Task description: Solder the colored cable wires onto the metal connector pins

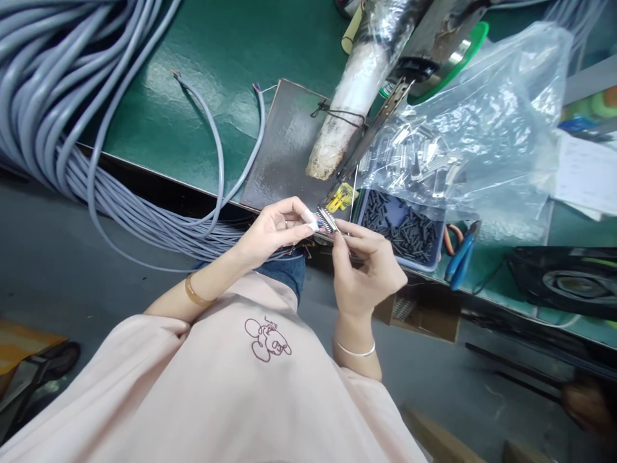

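A small metal connector (pixel 328 220) with a row of pins lies between my two hands at the bench edge. My right hand (pixel 364 257) pinches its right end between thumb and fingers. Thin coloured wires meet the connector's left side, where my left hand (pixel 284 225) pinches them with white-wrapped fingertips. Just above is a yellow piece (pixel 343 197) beneath the tip of a metal arm. The grey cable behind those wires is mostly hidden by my left hand.
A thick bundle of grey cables (pixel 144 212) hangs along the left edge. A wrapped tube (pixel 357 83) reaches over a dark plate (pixel 284 141). Right are a tray of black sleeves (pixel 400 225), a plastic bag of connectors (pixel 511 96) and blue-handled pliers (pixel 461 260).
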The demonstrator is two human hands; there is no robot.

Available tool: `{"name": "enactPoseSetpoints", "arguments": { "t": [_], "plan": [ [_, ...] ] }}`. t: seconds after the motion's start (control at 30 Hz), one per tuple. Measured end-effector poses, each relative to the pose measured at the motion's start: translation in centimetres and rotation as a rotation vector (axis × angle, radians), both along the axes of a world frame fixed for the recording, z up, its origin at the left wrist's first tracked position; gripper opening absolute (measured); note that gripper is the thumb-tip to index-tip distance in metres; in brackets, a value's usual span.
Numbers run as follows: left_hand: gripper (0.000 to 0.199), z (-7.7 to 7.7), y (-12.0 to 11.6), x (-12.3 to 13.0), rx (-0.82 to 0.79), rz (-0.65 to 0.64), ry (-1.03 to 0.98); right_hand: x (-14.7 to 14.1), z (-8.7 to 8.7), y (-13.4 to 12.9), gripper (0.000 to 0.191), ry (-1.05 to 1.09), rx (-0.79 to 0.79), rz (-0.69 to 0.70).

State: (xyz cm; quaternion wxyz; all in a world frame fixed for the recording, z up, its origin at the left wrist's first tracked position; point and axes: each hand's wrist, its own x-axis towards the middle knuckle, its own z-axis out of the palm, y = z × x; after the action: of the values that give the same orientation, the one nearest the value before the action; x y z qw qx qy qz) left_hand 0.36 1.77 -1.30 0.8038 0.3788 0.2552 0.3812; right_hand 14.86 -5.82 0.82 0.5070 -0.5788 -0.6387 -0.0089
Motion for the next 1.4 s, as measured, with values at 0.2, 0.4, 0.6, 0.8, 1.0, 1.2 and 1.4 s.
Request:
{"name": "enactPoseSetpoints", "arguments": {
  "t": [0.2,0.4,0.6,0.8,1.0,1.2,1.4],
  "plan": [
    [0.028,-0.1,0.2,0.5,0.127,0.162,0.135,-0.2,-1.2,1.2,0.011,0.252,-0.107,0.024],
    [0.022,0.1,0.8,1.7,0.228,0.334,0.231,0.2,-1.0,2.1,0.013,0.11,-0.065,0.045],
    [0.017,0.6,1.6,2.2,0.289,0.358,0.235,0.6,-0.9,3.0,0.013,0.165,-0.055,0.076],
    [0.018,0.8,1.9,2.2,0.293,0.338,0.244,0.9,-0.9,3.3,0.011,0.17,-0.079,0.075],
    [0.016,1.1,1.8,2.2,0.316,0.345,0.261,1.0,-0.9,3.4,0.012,0.134,-0.076,0.075],
    [0.015,1.4,1.9,2.1,0.333,0.348,0.252,0.9,-0.1,3.6,0.01,0.042,-0.043,0.049],
    [0.019,0.8,2.0,1.6,0.26,0.274,0.261,1.0,0.0,3.4,0.017,-0.012,-0.078,0.052]
  ]
}}
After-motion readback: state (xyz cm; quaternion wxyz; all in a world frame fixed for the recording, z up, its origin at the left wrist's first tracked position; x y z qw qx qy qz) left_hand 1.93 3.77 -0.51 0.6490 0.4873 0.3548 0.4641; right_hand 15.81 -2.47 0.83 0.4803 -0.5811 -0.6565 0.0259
